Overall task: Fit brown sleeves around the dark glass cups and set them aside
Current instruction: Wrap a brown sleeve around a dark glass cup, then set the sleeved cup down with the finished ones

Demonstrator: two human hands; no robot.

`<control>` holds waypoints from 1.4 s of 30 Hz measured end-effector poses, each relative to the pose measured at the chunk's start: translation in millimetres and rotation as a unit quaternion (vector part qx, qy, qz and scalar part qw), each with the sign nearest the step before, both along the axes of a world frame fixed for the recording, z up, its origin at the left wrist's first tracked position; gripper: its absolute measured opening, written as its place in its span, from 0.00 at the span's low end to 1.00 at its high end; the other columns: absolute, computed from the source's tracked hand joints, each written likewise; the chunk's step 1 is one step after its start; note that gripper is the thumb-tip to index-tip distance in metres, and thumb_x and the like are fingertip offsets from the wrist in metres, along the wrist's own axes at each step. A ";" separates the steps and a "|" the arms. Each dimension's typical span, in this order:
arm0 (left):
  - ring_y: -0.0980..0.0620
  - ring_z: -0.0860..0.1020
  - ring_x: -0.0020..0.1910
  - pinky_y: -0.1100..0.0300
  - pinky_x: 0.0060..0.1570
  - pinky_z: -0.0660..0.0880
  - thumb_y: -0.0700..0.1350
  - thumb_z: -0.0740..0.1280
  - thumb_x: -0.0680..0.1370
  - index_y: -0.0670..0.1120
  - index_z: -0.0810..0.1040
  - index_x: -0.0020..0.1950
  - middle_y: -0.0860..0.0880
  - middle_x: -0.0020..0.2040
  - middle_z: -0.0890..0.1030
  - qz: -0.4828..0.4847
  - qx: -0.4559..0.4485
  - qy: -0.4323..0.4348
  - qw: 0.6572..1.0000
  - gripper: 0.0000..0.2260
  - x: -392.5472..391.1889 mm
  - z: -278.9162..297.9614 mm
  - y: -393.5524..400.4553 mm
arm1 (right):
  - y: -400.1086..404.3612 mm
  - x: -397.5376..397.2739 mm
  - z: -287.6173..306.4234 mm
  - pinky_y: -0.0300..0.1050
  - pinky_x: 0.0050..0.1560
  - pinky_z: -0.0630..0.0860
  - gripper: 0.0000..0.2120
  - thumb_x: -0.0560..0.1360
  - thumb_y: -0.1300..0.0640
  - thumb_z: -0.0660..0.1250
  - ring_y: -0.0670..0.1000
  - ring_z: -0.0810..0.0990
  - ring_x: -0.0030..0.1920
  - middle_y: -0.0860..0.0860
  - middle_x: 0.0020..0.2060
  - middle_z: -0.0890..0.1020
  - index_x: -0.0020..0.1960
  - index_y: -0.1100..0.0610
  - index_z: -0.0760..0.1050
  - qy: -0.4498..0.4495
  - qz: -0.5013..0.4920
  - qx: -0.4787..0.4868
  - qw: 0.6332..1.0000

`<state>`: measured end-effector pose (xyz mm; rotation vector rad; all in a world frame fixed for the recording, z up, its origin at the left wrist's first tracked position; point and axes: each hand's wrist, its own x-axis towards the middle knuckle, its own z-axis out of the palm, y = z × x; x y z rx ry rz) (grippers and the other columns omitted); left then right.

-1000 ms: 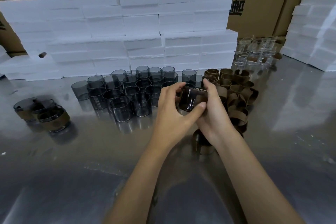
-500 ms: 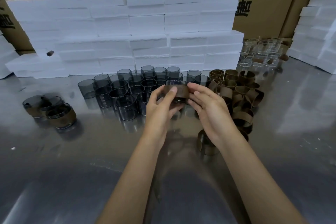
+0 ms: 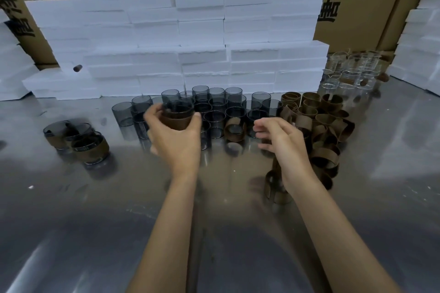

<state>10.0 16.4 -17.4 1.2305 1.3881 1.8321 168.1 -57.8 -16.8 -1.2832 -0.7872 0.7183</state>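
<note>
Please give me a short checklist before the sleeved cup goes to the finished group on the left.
1. Left hand grips the cup: ok.
2. Sleeve is round the cup: ok.
3. Sleeve sits straight: cannot tell, blurred.
4. Right hand is off the cup and holds nothing: ok.
5. Bare table lies beside the finished cups: ok.
</note>
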 end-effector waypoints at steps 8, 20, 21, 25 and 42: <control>0.46 0.76 0.64 0.52 0.69 0.58 0.40 0.74 0.68 0.46 0.66 0.68 0.50 0.64 0.78 0.191 -0.106 -0.055 0.974 0.30 -57.5 -19.2 24.9 | 1.1 -3.0 -1.8 0.47 0.53 0.81 0.08 0.80 0.53 0.68 0.44 0.83 0.48 0.51 0.48 0.87 0.45 0.51 0.85 0.007 0.019 -0.012 1.000; 0.39 0.66 0.69 0.47 0.66 0.63 0.36 0.71 0.73 0.47 0.65 0.76 0.41 0.74 0.64 0.280 -0.213 0.049 0.935 0.32 -72.5 -19.8 27.9 | -0.6 -2.6 0.2 0.45 0.52 0.81 0.09 0.80 0.54 0.67 0.45 0.82 0.47 0.52 0.48 0.87 0.47 0.54 0.85 0.016 0.022 -0.030 0.999; 0.38 0.66 0.68 0.48 0.65 0.63 0.33 0.68 0.73 0.47 0.65 0.76 0.40 0.72 0.64 0.290 -0.195 0.052 0.936 0.32 -72.4 -18.8 26.3 | -0.6 -2.5 0.3 0.45 0.52 0.81 0.09 0.81 0.54 0.67 0.45 0.82 0.47 0.52 0.48 0.87 0.47 0.54 0.85 0.014 0.023 -0.031 0.999; 0.36 0.69 0.64 0.51 0.61 0.66 0.28 0.58 0.71 0.41 0.69 0.70 0.36 0.67 0.67 0.286 -0.105 0.044 0.952 0.27 -67.9 -17.6 20.2 | -0.9 -2.2 0.4 0.44 0.51 0.81 0.09 0.81 0.54 0.67 0.45 0.82 0.47 0.52 0.48 0.87 0.47 0.54 0.85 0.011 0.023 -0.036 0.999; 0.41 0.75 0.61 0.44 0.61 0.73 0.47 0.74 0.77 0.47 0.75 0.55 0.44 0.63 0.74 0.040 -0.101 0.266 0.958 0.11 -40.7 -28.0 18.1 | 1.5 -3.6 0.7 0.41 0.47 0.80 0.10 0.81 0.54 0.66 0.45 0.82 0.46 0.50 0.46 0.87 0.45 0.52 0.85 0.003 0.027 -0.048 0.999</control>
